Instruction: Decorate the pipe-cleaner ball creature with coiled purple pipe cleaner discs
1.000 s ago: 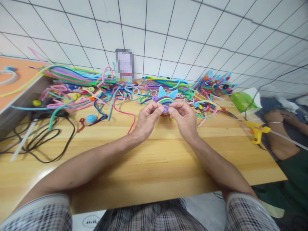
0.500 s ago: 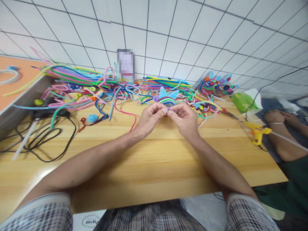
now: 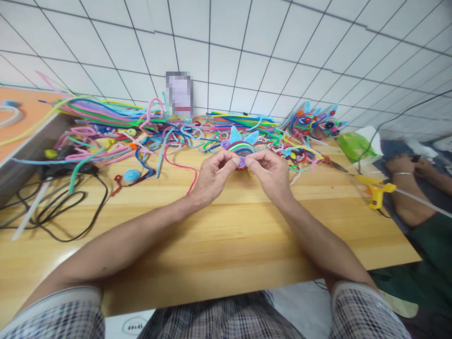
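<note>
A small purple pipe-cleaner coil [image 3: 241, 162] sits between my two hands near the middle of the table. My left hand [image 3: 219, 172] pinches its left side with thumb and fingertips. From the other side, the thumb and fingertips of my right hand [image 3: 267, 170] close on its right edge. Just behind the coil is a striped, rounded pipe-cleaner piece [image 3: 243, 147] with two light-blue pointed ears; my hands partly cover its lower part. Whether my fingers also touch that piece I cannot tell.
Tangled pipe cleaners [image 3: 106, 141] spread along the wall side. Two finished-looking colourful pipe-cleaner heads [image 3: 314, 123] stand at the back right. A yellow glue gun [image 3: 376, 190] lies by the right edge, near another person's arm [image 3: 406, 197]. Black cables [image 3: 60, 207] and a blue coil [image 3: 132, 175] lie left.
My fingertips have drawn slightly apart, and the purple coil now shows its flat round face between them. The whole view has shifted a little.
</note>
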The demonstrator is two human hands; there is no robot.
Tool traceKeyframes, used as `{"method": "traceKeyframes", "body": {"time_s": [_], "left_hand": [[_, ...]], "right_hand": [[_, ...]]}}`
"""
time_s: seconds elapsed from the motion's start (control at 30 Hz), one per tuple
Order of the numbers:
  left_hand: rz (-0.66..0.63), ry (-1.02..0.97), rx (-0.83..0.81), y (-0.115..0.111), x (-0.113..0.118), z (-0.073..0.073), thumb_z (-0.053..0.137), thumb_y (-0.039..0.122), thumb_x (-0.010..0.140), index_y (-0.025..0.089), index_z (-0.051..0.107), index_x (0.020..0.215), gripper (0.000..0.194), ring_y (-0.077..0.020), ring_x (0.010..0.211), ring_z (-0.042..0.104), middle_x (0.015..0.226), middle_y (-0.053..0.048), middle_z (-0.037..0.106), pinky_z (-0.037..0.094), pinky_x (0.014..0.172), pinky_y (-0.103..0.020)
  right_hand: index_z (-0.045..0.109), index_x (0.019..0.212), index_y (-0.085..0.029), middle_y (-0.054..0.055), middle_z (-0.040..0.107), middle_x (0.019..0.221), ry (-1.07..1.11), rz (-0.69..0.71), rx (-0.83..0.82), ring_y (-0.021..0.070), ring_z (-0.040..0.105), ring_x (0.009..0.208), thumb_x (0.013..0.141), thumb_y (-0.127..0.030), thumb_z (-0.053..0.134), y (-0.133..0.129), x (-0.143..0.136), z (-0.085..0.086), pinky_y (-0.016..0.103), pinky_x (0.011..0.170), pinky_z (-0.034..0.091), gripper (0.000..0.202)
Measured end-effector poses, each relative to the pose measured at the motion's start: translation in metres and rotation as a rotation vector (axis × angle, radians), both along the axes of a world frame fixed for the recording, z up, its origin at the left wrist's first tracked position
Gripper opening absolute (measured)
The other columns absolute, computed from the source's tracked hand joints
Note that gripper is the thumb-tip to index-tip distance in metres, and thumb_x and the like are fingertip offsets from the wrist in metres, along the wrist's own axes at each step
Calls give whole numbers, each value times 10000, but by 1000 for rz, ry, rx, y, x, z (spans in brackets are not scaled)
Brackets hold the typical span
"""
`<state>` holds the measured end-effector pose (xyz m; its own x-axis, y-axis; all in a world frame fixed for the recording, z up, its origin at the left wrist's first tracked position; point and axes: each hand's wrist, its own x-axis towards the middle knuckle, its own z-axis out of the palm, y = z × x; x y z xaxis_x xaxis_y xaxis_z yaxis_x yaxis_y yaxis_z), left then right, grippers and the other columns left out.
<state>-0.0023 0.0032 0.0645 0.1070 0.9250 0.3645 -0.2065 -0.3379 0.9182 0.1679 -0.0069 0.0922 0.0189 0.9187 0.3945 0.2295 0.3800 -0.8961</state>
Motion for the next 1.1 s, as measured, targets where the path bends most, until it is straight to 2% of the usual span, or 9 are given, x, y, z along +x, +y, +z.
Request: {"method": "traceKeyframes", "body": {"time_s": [0.13, 0.27, 0.53, 0.77, 0.83, 0.93, 1.03, 1.1], "left_hand": [[43, -40, -23, -2, 2, -2, 811, 514, 915, 208, 748, 843, 320, -166, 789, 651, 818, -20, 741, 543, 784, -310], [70, -74, -45, -6, 6, -4, 811, 528, 910, 209, 747, 865, 328, -170, 804, 659, 828, -22, 744, 553, 797, -315], [101, -106, -64, -13, 10, -4, 804, 576, 912, 213, 724, 873, 373, -150, 751, 642, 751, 2, 687, 544, 767, -304], [77, -145, -90, -15, 12, -5, 826, 616, 878, 216, 734, 872, 410, -144, 704, 602, 733, 3, 675, 522, 715, -295], [74, -129, -100, -13, 11, -6, 818, 609, 885, 217, 735, 878, 401, -143, 703, 594, 748, 2, 681, 512, 705, -289], [31, -60, -71, -6, 8, -7, 798, 574, 910, 207, 732, 881, 374, -139, 707, 589, 769, -1, 688, 497, 708, -283], [-24, 73, 20, 4, 1, -8, 769, 520, 946, 196, 739, 896, 330, -151, 747, 604, 818, -17, 707, 486, 738, -293], [-28, 159, 87, 8, -2, -7, 750, 479, 967, 193, 743, 896, 295, -159, 758, 603, 830, -24, 708, 476, 746, -301]], "right_hand": [[775, 794, -226, -23, 719, 682, 39, 0, -30, 125, 616, 608, 858, -358, 787, -2, -6, -7, 280, 618, 532, 147], [782, 820, -229, -20, 726, 696, 91, -25, -70, 133, 627, 621, 858, -423, 820, -3, -11, -14, 286, 617, 537, 201], [792, 921, -258, 13, 778, 827, 69, -71, 42, 178, 722, 752, 900, -570, 807, -10, -19, -20, 351, 765, 630, 313], [752, 923, -236, 5, 750, 827, 144, -33, -36, 154, 670, 709, 892, -588, 810, -10, -22, -28, 292, 632, 577, 358], [729, 933, -234, -6, 714, 793, 96, -51, -29, 143, 633, 681, 938, -563, 762, -10, -20, -29, 283, 628, 549, 330], [692, 895, -237, -10, 678, 750, -104, -63, 43, 145, 597, 671, 983, -479, 704, -6, -10, -23, 285, 628, 498, 257], [675, 840, -245, -1, 689, 759, -344, -36, 154, 164, 616, 717, 974, -368, 696, 0, 4, -12, 306, 670, 489, 184], [682, 831, -246, -5, 699, 762, -428, -27, 196, 168, 629, 725, 967, -312, 694, 3, 10, -7, 314, 696, 494, 152]]}}
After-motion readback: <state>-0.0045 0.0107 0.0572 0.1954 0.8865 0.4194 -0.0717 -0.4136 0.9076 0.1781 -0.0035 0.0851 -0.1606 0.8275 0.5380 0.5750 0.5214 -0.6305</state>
